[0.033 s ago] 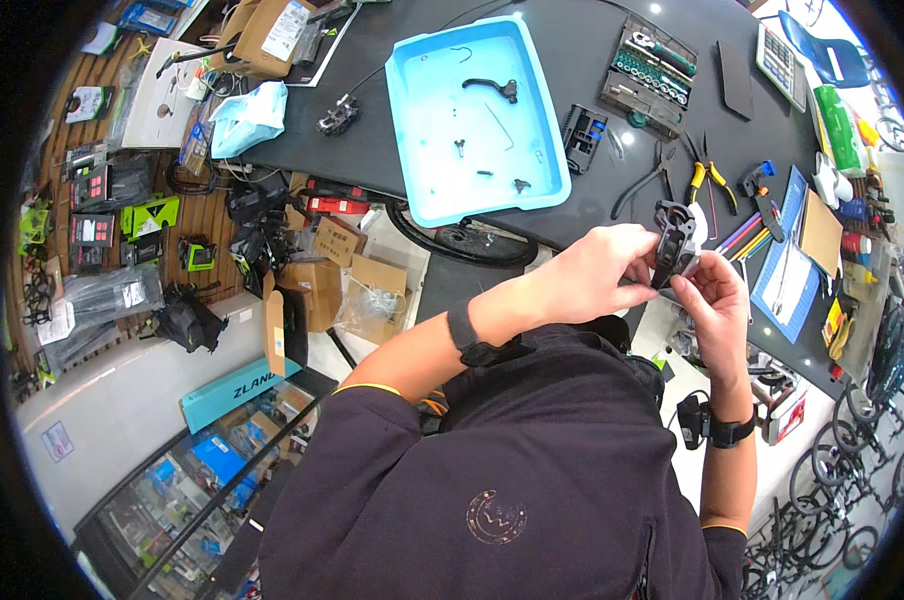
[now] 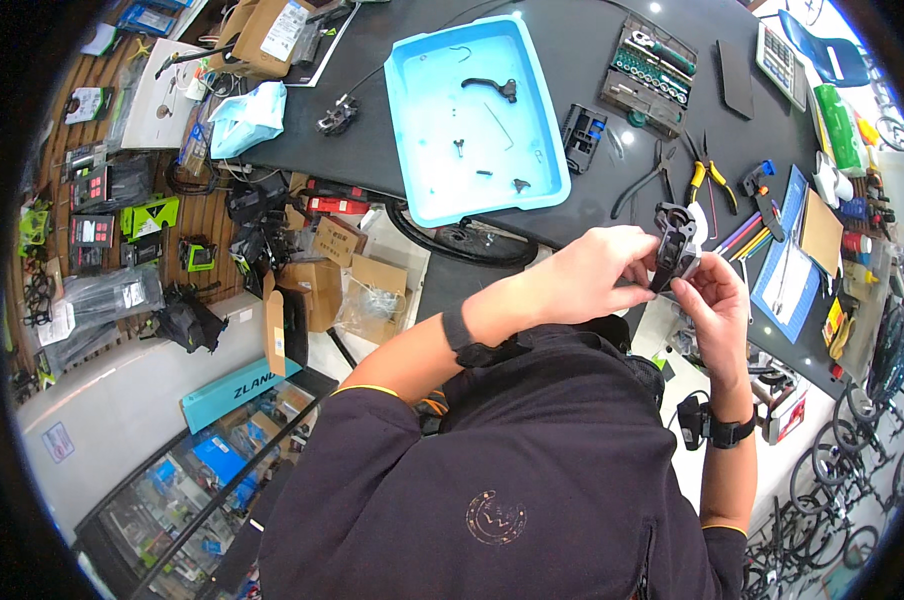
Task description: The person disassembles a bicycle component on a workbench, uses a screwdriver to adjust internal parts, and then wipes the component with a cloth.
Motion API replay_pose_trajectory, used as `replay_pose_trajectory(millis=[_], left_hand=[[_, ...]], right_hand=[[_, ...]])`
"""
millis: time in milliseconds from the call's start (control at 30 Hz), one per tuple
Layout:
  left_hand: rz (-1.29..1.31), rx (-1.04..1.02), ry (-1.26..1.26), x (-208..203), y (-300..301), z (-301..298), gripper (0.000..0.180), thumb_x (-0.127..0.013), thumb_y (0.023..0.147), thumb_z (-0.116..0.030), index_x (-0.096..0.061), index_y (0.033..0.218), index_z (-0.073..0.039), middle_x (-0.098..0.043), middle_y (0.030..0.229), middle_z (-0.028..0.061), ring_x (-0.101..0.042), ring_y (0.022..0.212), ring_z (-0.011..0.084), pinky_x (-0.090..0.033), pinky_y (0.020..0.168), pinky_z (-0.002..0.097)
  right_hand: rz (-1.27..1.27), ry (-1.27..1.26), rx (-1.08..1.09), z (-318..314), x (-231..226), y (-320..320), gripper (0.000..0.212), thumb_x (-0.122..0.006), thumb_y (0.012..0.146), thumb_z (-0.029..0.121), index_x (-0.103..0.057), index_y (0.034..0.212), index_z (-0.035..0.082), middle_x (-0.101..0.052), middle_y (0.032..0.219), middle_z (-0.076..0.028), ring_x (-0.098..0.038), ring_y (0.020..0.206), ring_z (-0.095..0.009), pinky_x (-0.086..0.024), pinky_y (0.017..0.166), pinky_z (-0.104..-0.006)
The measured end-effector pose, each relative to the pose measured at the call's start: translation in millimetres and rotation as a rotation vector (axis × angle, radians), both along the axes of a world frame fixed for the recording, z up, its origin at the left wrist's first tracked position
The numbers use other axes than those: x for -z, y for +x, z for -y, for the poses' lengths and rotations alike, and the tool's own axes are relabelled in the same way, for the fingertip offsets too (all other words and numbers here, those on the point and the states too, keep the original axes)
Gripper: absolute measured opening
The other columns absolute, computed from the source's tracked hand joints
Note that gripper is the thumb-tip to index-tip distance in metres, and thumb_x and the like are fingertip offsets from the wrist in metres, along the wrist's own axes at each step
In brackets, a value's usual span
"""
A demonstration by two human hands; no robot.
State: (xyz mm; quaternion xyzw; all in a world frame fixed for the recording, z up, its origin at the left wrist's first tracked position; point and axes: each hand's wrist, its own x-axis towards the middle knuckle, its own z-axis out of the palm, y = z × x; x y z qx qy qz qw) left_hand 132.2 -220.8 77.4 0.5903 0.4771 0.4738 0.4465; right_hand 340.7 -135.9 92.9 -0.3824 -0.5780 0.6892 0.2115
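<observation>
Both my hands are raised near the table's front edge, to the right of centre. Between them is a black and silver bicycle part [image 2: 678, 240] with an open, hollow frame; its exact kind is hard to make out. My left hand [image 2: 597, 270] pinches its left side, thumb and fingers closed. From below and the right, my right hand [image 2: 714, 300] grips it with curled fingers. Further left lies a light blue tray [image 2: 432, 120] with a black lever [image 2: 502, 89], a bent thin wire [image 2: 499, 125] and several small dark pieces in it.
Beyond my hands lie dark-handled pliers [image 2: 644, 182], yellow-handled pliers [image 2: 696, 182] and a socket set [image 2: 654, 80]. A blue mat [image 2: 780, 280] with pens beside it is at the right. Left of the tray sits a small black mechanism [image 2: 338, 115]. A bicycle wheel [image 2: 462, 240] shows under the table edge.
</observation>
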Motion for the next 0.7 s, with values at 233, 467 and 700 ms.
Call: replay_pose_trajectory(millis=[233, 467, 700], left_hand=[[-0.63, -0.425, -0.26, 40, -109, 18, 0.025, -0.07, 0.082, -0.009, -0.067, 0.106, -0.004, -0.07, 0.099, 0.0155, -0.068, 0.089, 0.0298, -0.054, 0.08, 0.0402], [-0.831, -0.295, -0.289, 80, -132, 15, 0.028, -0.071, 0.081, -0.008, -0.067, 0.11, -0.008, -0.067, 0.093, 0.0132, -0.066, 0.084, 0.0296, -0.052, 0.076, 0.0391], [-0.836, -0.22, -0.323, 83, -129, 3, 0.021, -0.072, 0.081, -0.009, -0.066, 0.101, -0.005, -0.063, 0.097, 0.0145, -0.064, 0.094, 0.0362, -0.052, 0.081, 0.0448]], right_hand=[[0.006, 0.008, 0.069, -6, 7, 31, 0.021, -0.068, 0.089, -0.003, -0.06, 0.108, 0.001, -0.064, 0.096, 0.001, -0.059, 0.086, -0.005, -0.046, 0.08, -0.0202], [0.014, -0.019, 0.173, -11, 7, 51, 0.015, -0.068, 0.09, 0.0, -0.062, 0.104, 0.001, -0.064, 0.093, 0.001, -0.057, 0.081, -0.004, -0.044, 0.075, -0.019], [0.038, 0.006, 0.218, -13, 7, 60, 0.017, -0.068, 0.09, 0.001, -0.063, 0.106, 0.001, -0.064, 0.093, 0.002, -0.057, 0.081, -0.004, -0.044, 0.075, -0.0181]])
